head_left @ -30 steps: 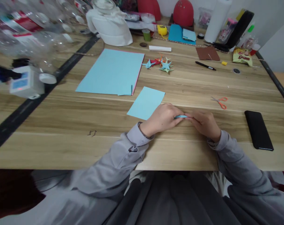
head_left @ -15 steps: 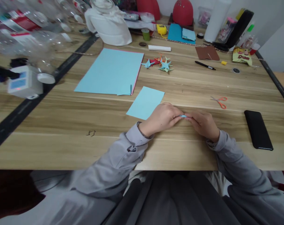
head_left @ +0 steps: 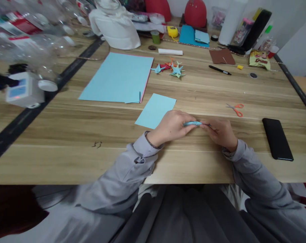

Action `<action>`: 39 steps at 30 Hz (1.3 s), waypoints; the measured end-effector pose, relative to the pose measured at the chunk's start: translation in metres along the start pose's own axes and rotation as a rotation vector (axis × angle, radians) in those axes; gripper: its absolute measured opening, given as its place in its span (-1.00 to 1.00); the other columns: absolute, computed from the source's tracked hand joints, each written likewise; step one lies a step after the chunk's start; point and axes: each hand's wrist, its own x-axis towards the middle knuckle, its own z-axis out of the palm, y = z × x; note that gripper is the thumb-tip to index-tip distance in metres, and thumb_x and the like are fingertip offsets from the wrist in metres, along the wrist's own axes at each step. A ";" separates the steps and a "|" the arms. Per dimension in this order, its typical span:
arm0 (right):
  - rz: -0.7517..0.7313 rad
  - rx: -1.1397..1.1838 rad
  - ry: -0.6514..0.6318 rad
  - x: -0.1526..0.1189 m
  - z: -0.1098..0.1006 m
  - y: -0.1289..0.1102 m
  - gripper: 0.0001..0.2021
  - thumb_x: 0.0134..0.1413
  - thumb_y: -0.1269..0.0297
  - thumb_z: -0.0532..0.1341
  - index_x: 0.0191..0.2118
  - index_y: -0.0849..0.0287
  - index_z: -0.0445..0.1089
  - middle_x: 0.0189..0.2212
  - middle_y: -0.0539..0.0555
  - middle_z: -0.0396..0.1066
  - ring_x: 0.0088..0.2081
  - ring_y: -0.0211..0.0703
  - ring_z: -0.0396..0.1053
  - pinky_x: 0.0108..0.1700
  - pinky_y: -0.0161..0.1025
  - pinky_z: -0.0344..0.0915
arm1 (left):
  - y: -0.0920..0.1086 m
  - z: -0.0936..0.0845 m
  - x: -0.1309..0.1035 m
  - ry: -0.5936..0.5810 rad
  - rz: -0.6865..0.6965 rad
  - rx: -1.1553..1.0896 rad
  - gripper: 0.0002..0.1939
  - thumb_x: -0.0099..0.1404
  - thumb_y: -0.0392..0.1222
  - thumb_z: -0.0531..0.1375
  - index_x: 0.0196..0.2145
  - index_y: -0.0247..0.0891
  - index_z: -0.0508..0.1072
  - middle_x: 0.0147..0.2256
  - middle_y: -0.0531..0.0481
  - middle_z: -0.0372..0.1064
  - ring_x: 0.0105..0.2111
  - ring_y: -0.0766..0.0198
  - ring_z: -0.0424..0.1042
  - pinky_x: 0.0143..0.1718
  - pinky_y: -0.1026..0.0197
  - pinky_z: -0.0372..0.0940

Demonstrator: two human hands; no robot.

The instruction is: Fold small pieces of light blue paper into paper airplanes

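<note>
My left hand [head_left: 171,127] and my right hand [head_left: 219,132] meet on the wooden table [head_left: 67,141], both pinching a small folded piece of light blue paper [head_left: 192,123] held flat between the fingertips. Most of that paper is hidden by my fingers. A small light blue sheet [head_left: 155,110] lies just beyond my left hand. A large light blue sheet [head_left: 119,77] with a pink sheet under it lies farther back on the left. Several folded paper shapes [head_left: 172,69] in blue, red and orange sit behind it.
Orange-handled scissors [head_left: 235,109] and a black phone [head_left: 277,138] lie to the right. A black pen [head_left: 220,70] and brown card [head_left: 222,56] are at the back right. Plastic bottles [head_left: 24,30] and a white device [head_left: 23,91] crowd the left. Clutter lines the far edge.
My hands stay in place; the folded blue paper between my fingers shows slightly more and sits a little to the left. The view has shifted a little.
</note>
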 end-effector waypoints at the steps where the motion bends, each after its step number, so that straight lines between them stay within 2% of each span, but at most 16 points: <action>1: -0.004 -0.008 0.001 0.000 0.000 0.000 -0.78 0.30 0.21 0.14 -0.26 0.14 0.51 -0.42 0.06 0.56 -0.41 -0.19 0.47 -0.33 -0.28 0.32 | 0.000 0.001 0.000 0.001 -0.002 -0.002 -0.68 0.40 -0.04 0.10 -0.26 -0.24 0.60 -0.37 -0.09 0.60 -0.36 0.22 0.55 -0.28 0.23 0.33; 6: -0.068 -0.011 -0.013 0.001 0.001 -0.002 -0.76 0.33 0.18 0.11 -0.23 0.12 0.50 -0.32 0.08 0.59 -0.29 -0.17 0.50 -0.22 -0.26 0.36 | 0.000 0.004 0.001 -0.010 0.020 -0.016 -0.65 0.41 -0.05 0.08 -0.33 -0.26 0.60 -0.42 -0.09 0.57 -0.41 0.24 0.52 -0.32 0.23 0.31; 11: -0.059 -0.026 -0.031 0.002 -0.001 -0.003 -0.76 0.34 0.21 0.09 -0.24 0.12 0.49 -0.36 0.07 0.57 -0.32 -0.17 0.48 -0.24 -0.25 0.35 | 0.004 0.002 0.002 -0.033 -0.011 -0.113 -0.63 0.38 0.03 0.12 -0.35 -0.27 0.59 -0.45 -0.08 0.56 -0.45 0.27 0.49 -0.38 0.27 0.28; 20: -0.046 -0.072 -0.022 0.001 0.000 -0.004 -0.78 0.30 0.25 0.09 -0.29 0.11 0.46 -0.42 0.07 0.52 -0.38 -0.15 0.43 -0.30 -0.24 0.29 | 0.003 -0.002 0.002 -0.090 -0.005 -0.152 -0.60 0.44 -0.04 0.03 -0.31 -0.27 0.59 -0.41 -0.07 0.56 -0.41 0.27 0.51 -0.35 0.27 0.28; 29: -0.043 -0.084 0.003 0.001 -0.001 -0.005 -0.80 0.27 0.26 0.11 -0.31 0.13 0.46 -0.50 0.05 0.48 -0.45 -0.19 0.39 -0.38 -0.27 0.24 | 0.003 -0.002 0.003 -0.129 -0.031 -0.186 -0.63 0.42 -0.03 0.08 -0.28 -0.29 0.59 -0.41 -0.06 0.56 -0.43 0.28 0.49 -0.37 0.29 0.26; 35: -0.027 -0.071 -0.009 0.001 -0.001 -0.006 -0.80 0.26 0.27 0.11 -0.33 0.12 0.46 -0.48 0.04 0.50 -0.45 -0.20 0.40 -0.37 -0.28 0.24 | 0.004 0.001 0.002 -0.093 -0.089 -0.233 -0.67 0.39 -0.04 0.11 -0.31 -0.29 0.60 -0.45 -0.04 0.55 -0.46 0.31 0.47 -0.40 0.31 0.26; 39: -0.012 -0.032 -0.024 0.001 -0.002 -0.008 -0.81 0.26 0.29 0.12 -0.33 0.14 0.45 -0.50 0.03 0.50 -0.49 -0.24 0.38 -0.40 -0.30 0.21 | 0.004 0.000 0.003 -0.146 -0.179 -0.424 -0.68 0.38 -0.04 0.14 -0.31 -0.30 0.59 -0.43 -0.05 0.57 -0.45 0.32 0.50 -0.38 0.32 0.32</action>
